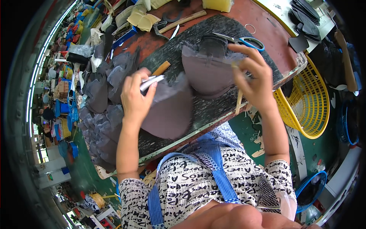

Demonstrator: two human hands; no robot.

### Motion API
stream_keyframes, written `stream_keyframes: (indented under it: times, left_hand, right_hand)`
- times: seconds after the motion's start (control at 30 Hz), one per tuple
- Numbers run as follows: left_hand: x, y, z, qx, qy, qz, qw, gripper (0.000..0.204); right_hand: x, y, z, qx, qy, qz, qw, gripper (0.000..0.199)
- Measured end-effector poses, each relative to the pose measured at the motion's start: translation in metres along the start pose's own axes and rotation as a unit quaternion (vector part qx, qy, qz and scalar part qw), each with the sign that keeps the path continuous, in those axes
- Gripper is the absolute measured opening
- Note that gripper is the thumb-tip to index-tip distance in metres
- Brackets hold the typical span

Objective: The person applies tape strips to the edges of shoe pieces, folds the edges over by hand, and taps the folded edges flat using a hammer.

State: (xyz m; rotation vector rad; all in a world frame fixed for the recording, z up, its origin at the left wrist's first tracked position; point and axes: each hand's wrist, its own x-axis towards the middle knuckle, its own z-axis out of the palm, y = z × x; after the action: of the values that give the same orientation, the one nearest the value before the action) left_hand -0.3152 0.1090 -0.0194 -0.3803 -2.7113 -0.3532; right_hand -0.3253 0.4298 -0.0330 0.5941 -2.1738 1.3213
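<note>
A white flat strip (153, 81) sits pinched between the thumb and fingers of my left hand (136, 93). Beneath that hand is a rounded grey-brown sheet piece (167, 118), its top edge blurred. A short orange-brown wooden handle (161, 68) shows just beyond my left fingers; whether they touch it I cannot tell. My right hand (254, 74), slightly smeared, has its thumb and index finger apart over a second grey-brown piece (207, 74), which has a dark patch (213, 46) at its top. Scissors with blue handles (252, 42) lie just past my right fingers.
Both pieces lie on a worn black board (225, 24) atop a red table (263, 21). Stacked grey pieces (103, 129) crowd the left side. A yellow plastic basket (305, 103) stands at the right. A wooden-handled hammer (183, 22) lies at the back.
</note>
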Motion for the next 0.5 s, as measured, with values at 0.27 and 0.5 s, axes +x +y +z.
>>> stream_keyframes:
  times: [0.27, 0.5]
  left_hand:
    - [0.102, 0.049, 0.13, -0.069, 0.039, 0.209, 0.975, 0.045]
    - [0.113, 0.052, 0.138, -0.148, -0.023, 0.148, 0.977, 0.027]
  right_hand:
    - [-0.016, -0.012, -0.007, 0.289, -0.049, 0.261, 0.92, 0.023]
    - [-0.024, 0.001, -0.018, 0.125, -0.03, 0.147, 0.981, 0.014]
